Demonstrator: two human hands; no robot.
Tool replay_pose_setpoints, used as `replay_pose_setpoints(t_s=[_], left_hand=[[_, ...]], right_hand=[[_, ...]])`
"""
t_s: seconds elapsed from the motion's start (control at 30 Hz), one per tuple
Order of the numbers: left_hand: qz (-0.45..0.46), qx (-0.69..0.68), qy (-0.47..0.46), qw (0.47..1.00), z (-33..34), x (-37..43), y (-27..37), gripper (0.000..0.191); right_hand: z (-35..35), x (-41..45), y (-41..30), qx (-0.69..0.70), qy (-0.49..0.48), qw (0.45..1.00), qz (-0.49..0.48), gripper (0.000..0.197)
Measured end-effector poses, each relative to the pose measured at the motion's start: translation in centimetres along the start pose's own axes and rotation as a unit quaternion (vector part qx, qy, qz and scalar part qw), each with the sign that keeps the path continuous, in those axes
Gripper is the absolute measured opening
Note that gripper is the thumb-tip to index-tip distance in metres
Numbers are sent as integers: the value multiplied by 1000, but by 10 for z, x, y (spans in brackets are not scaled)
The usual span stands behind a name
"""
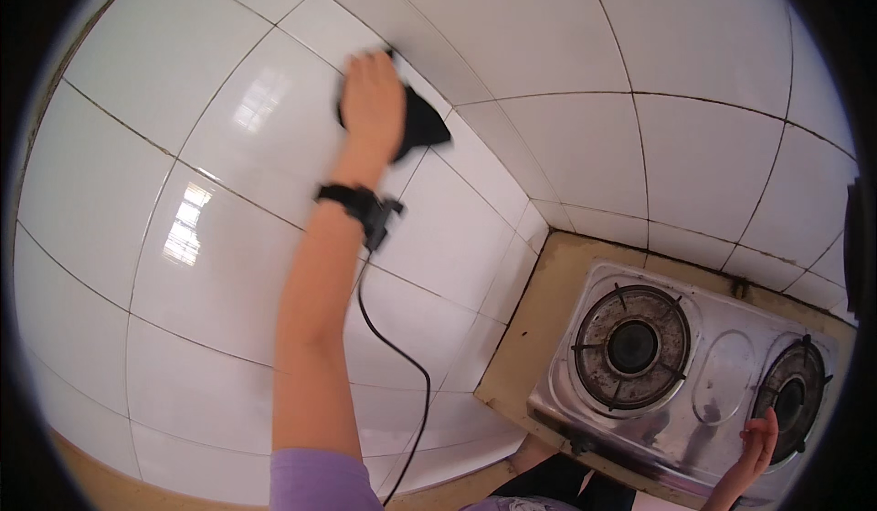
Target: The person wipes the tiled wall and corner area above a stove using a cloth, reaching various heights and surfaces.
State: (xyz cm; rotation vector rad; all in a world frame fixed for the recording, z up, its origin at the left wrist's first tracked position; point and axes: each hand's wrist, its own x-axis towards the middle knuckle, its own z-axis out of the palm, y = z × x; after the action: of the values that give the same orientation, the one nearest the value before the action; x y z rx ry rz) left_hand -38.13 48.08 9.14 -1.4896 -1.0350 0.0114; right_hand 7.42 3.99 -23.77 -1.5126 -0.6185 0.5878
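My left hand (pixel 373 96) is pressed over a black cloth (pixel 423 127) against the white tiled wall (pixel 260 189), close to the corner with the adjoining wall. The hand is slightly blurred and hides part of the cloth, whose pointed end sticks out to the right. A black strap with a small device (pixel 373 216) is around my left wrist, and a thin black cable (pixel 411 360) hangs from it. At lower right, my right hand (pixel 757 442) hovers by the right burner (pixel 791 401) of a gas stove, with nothing visible in its slightly bent fingers.
The two-burner metal gas stove (pixel 726 381) stands on a tan counter (pixel 527 333) in the corner. Its left burner (pixel 632 348) carries a pan support with prongs. A second tiled wall (pixel 569 141) rises behind it. Some dark object (pixel 853 251) shows at the right rim.
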Motion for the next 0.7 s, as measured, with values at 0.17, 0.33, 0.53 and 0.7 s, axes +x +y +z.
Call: replay_pose_setpoints(t_s=[0.17,0.33,0.53,0.7], left_hand=[[-9,106,147,983,-1,50,-54,34],[21,123,-14,992,15,-7,54,45],[186,17,-177,966,37,-124,196,49],[333,-18,-263,905,51,-188,262,46]], right_hand=[[15,-7,-8,-21,16,999,30,36],[18,-8,-4,-30,-18,999,-2,34],[9,-11,7,-41,-23,998,41,36],[1,-16,6,-48,-36,996,67,36]])
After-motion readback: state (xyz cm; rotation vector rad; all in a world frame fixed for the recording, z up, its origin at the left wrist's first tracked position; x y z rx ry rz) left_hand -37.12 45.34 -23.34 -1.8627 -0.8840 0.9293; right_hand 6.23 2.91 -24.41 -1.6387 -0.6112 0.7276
